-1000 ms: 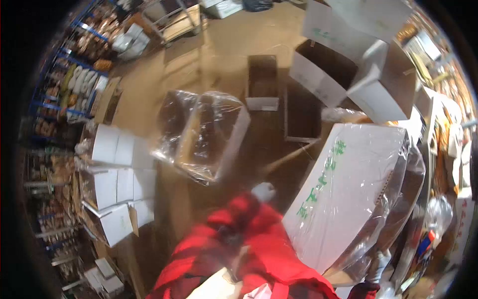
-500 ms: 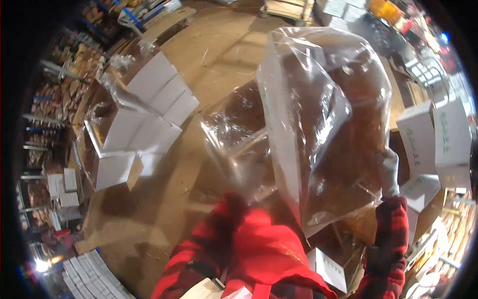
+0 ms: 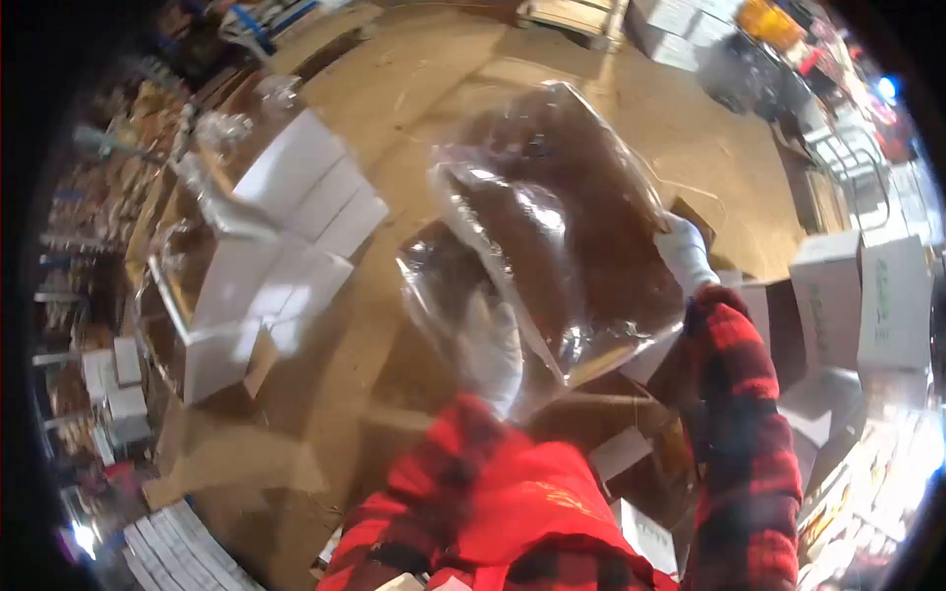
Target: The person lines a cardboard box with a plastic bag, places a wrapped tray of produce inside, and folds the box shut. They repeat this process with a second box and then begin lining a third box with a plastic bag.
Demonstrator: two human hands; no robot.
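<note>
An open cardboard box (image 3: 601,236) with a brown inside stands tilted in front of me, a loose clear plastic bag (image 3: 542,212) lining it and folded over its rim. White-gloved, my right hand (image 3: 682,246) is closed on the right edge of box and film. My left hand (image 3: 496,350), also gloved, lies against the film over the left flap (image 3: 448,261). Its fingers look stretched out, though motion and glare blur them. Whether film passes over that hand I cannot tell.
To the left stand white cartons (image 3: 271,266) with open flaps and plastic liners. More white cartons with green print (image 3: 828,295) are at the right. Flattened cartons (image 3: 187,552) lie stacked at lower left. A wooden trolley (image 3: 572,20) is at the back, near a black bag (image 3: 744,74).
The box has turned and tipped, so its brown inside faces me more. My right hand has moved up and left with its edge. My left hand has come into clearer view at the left flap.
</note>
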